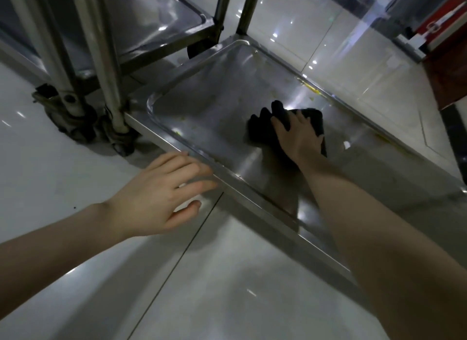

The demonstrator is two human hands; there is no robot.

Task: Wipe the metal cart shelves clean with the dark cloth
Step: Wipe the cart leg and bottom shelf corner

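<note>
The bottom shelf (pixel 209 99) of a metal cart fills the middle of the head view, a shallow steel tray with a raised rim. A dark cloth (pixel 262 127) lies bunched on it toward the right. My right hand (pixel 298 134) presses flat on the cloth with spread fingers. Yellowish smears (pixel 313 90) show along the shelf's far rim. My left hand (pixel 161 195) hovers open, fingers relaxed, just outside the shelf's near rim above the floor, holding nothing.
A second metal cart (pixel 156 23) stands close at the upper left, its posts and caster wheels (pixel 75 117) beside the shelf's corner. Glossy white floor tiles (pixel 202 289) surround the cart. A red and white object (pixel 439 28) sits at the upper right.
</note>
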